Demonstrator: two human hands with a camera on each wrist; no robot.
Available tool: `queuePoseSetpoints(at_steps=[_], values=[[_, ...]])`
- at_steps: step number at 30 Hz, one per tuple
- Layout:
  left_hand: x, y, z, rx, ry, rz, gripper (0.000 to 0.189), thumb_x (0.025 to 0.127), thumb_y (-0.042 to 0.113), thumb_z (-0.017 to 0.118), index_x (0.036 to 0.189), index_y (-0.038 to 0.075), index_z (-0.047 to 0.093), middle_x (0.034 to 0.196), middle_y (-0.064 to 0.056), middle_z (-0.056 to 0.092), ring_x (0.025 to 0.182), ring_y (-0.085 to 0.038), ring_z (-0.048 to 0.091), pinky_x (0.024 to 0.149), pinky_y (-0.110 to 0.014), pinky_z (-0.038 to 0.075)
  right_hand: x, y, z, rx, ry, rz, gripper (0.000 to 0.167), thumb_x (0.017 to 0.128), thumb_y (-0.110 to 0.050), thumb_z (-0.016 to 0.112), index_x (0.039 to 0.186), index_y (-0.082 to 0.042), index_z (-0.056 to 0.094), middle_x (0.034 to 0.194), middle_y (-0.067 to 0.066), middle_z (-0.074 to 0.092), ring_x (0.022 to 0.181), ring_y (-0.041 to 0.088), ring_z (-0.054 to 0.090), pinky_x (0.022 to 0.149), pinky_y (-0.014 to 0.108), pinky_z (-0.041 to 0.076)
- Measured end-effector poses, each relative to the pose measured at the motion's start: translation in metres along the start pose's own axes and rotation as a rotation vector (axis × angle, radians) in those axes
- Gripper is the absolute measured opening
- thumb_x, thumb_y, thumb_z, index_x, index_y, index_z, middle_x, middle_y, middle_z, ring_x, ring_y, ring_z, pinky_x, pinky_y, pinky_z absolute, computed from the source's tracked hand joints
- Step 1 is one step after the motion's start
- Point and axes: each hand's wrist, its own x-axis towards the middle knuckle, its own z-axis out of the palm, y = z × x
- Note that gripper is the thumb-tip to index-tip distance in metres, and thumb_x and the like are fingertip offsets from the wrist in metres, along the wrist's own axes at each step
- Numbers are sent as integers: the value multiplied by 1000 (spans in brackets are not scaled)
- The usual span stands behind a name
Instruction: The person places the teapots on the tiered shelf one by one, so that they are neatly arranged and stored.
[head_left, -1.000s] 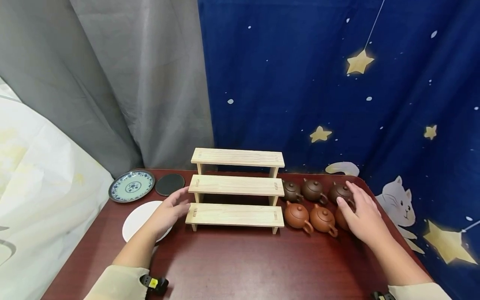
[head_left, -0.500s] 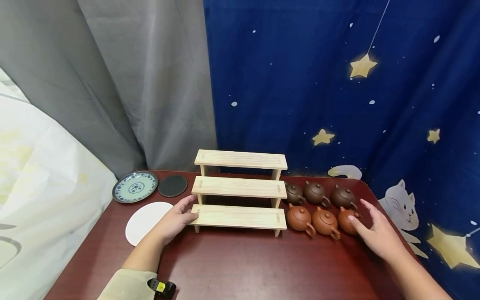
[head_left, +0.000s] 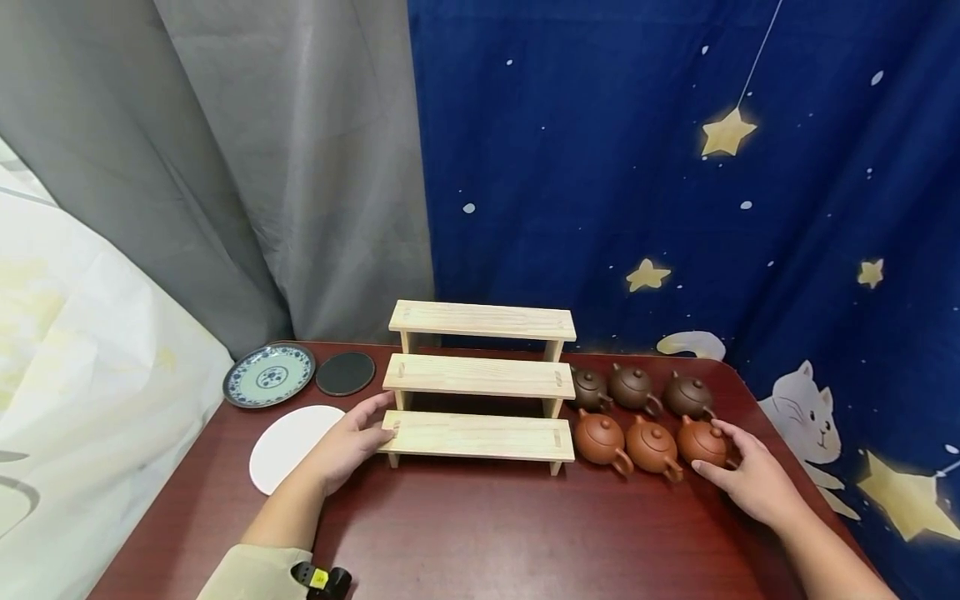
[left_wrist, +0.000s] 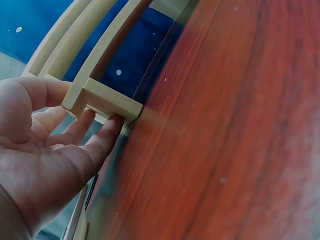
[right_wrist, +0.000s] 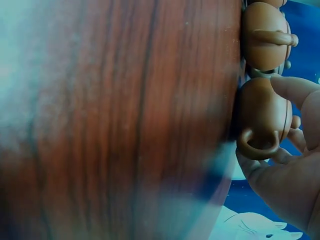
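Note:
A three-tier pale wooden display stand [head_left: 480, 375] stands on the dark red table. My left hand [head_left: 351, 442] grips the left end of its lowest shelf, thumb over the board and fingertips by the leg [left_wrist: 112, 100] in the left wrist view. At the right, my right hand [head_left: 753, 479] holds the rightmost reddish-brown teapot [head_left: 701, 440]. In the right wrist view its thumb lies on one side of that teapot [right_wrist: 265, 112] and the fingers reach round the handle side. Two more reddish-brown teapots, the middle one [head_left: 652, 446] and the left one [head_left: 599, 437], sit beside it.
Three dark brown teapots [head_left: 632, 386] stand in a row behind. Left of the stand lie a blue-patterned plate [head_left: 270, 375], a black round disc [head_left: 345, 373] and a white round plate [head_left: 288, 446]. Grey and blue starry curtains [head_left: 525, 167] hang right behind the table.
My left hand has moved right onto the lowest shelf's end. My right hand has come down from above the rear teapots to the rightmost reddish-brown teapot and closed round it.

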Motion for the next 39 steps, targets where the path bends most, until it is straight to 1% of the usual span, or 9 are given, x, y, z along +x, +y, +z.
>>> queuePoseSetpoints(at_steps=[7, 16, 19, 22, 24, 28, 33, 35, 39], values=[[-4, -1, 1, -23, -4, -8, 71, 103, 6, 60, 168, 9, 30, 170, -23, 35, 145, -34, 50, 101, -20, 52, 0, 4, 2, 29, -25, 43, 93, 95, -38, 82, 161, 6, 34, 151, 34, 52, 134, 50, 59, 78, 2, 39], [-5, -2, 0, -51, -4, -18, 72, 103, 6, 61, 168, 11, 31, 171, -23, 35, 144, -32, 50, 100, -20, 53, -4, -6, -3, 29, -8, 73, 94, 94, -43, 83, 160, 5, 37, 151, 35, 53, 133, 47, 60, 77, 1, 38], [-5, -3, -1, -56, -3, -16, 72, 103, 5, 61, 168, 11, 31, 171, -24, 35, 143, -32, 51, 100, -20, 53, -6, -20, -7, 64, 23, 46, 92, 94, -41, 84, 160, 3, 39, 150, 33, 56, 122, 13, 67, 77, 1, 41], [-5, -3, -1, -60, -2, -14, 72, 103, 5, 61, 168, 11, 31, 171, -23, 34, 144, -32, 49, 100, -19, 52, -6, -40, -12, 93, 64, -17, 88, 94, -38, 85, 160, 0, 41, 148, 30, 58, 108, -20, 52, 79, -1, 43], [-4, -3, 0, -62, -3, -14, 72, 103, 5, 61, 168, 10, 30, 172, -22, 34, 146, -33, 48, 101, -19, 52, -6, -57, -15, 115, 81, -67, 85, 94, -36, 85, 160, -1, 42, 148, 28, 58, 105, -29, 44, 81, -2, 43], [-3, -2, 0, -64, 2, -17, 73, 103, 5, 62, 168, 10, 30, 172, -21, 33, 148, -34, 46, 101, -20, 52, -3, -100, -21, 146, 76, -120, 83, 94, -37, 84, 162, -10, 44, 150, 21, 59, 113, -21, 53, 87, -2, 44], [-2, -3, -1, -65, 13, -23, 72, 103, 5, 63, 168, 10, 32, 171, -22, 34, 146, -34, 47, 100, -20, 53, 8, -159, -19, 202, 14, -160, 84, 94, -40, 84, 164, -19, 42, 155, 14, 56, 132, 23, 66, 92, 2, 45], [-1, -3, -1, -63, 13, -23, 72, 103, 5, 63, 168, 10, 32, 171, -21, 35, 145, -34, 48, 100, -21, 53, 16, -181, -16, 229, -14, -190, 84, 94, -39, 84, 165, -21, 42, 156, 13, 55, 135, 34, 64, 95, 8, 48], [-1, -2, -1, -62, 9, -19, 73, 103, 5, 63, 168, 11, 31, 171, -21, 35, 146, -34, 48, 101, -21, 53, 34, -217, -7, 272, -64, -252, 83, 94, -40, 84, 165, -25, 42, 156, 8, 55, 137, 33, 64, 106, 34, 57]])
